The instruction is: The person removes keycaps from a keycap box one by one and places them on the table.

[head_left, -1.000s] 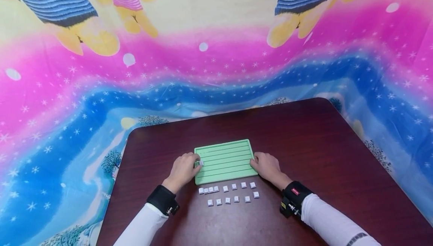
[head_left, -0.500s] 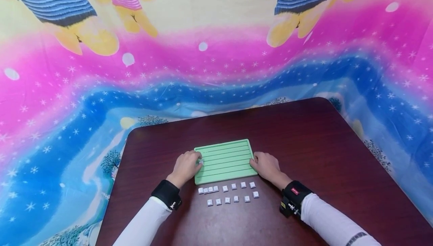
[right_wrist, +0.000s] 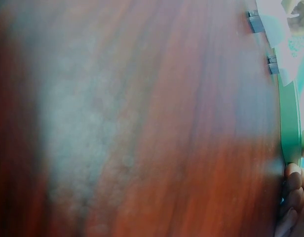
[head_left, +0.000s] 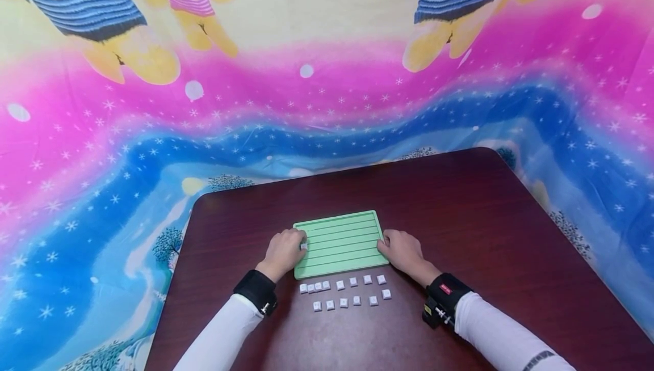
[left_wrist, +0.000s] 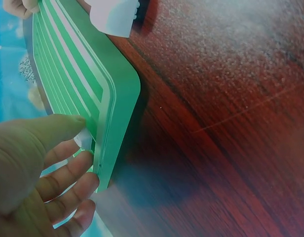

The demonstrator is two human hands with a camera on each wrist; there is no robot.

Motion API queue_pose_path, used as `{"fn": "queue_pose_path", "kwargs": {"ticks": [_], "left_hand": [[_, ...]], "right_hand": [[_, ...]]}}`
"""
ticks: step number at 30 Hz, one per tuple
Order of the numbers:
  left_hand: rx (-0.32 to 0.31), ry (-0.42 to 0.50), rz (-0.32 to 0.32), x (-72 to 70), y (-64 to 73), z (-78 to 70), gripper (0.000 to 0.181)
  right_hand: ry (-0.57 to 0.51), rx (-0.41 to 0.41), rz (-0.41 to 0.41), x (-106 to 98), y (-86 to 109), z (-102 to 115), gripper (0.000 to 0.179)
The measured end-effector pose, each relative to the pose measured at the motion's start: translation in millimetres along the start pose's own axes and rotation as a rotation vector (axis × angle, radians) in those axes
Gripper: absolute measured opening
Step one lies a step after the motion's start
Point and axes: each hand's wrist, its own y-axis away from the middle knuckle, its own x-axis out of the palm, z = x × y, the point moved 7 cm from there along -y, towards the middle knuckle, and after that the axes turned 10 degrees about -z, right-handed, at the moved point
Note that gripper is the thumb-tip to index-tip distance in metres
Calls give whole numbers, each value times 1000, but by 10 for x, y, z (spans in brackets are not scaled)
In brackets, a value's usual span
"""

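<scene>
A pale green tray (head_left: 343,244) with raised parallel ridges lies on the table. At its left edge, my left hand (head_left: 283,253) pinches a small white keycap (left_wrist: 83,140) between thumb and index finger, low over the ridges. In the left wrist view the other fingers (left_wrist: 68,187) are loosely bent beside the tray's rim. My right hand (head_left: 405,253) grips the tray's right edge, thumb on the rim; the right wrist view catches only part of that hand (right_wrist: 294,195). Much of the pinched keycap is hidden behind the left fingers in the head view.
Several white keycaps lie in two rows in front of the tray, a back row with one keycap (head_left: 340,285) near its middle and a front row with another (head_left: 343,303). The dark red wooden table (head_left: 449,201) reaches back to a printed cloth (head_left: 327,98).
The left hand has shifted slightly right and inward over the tray's left edge, and its fingers now cover more of the keycap. The right hand and tray have stayed almost still.
</scene>
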Motion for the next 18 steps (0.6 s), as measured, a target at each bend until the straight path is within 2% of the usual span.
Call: {"fn": "queue_pose_path", "kwargs": {"ticks": [18], "left_hand": [[-6,3,37,3,-7,-21,12]], "right_hand": [[0,10,3,-8,2,7,36]]}}
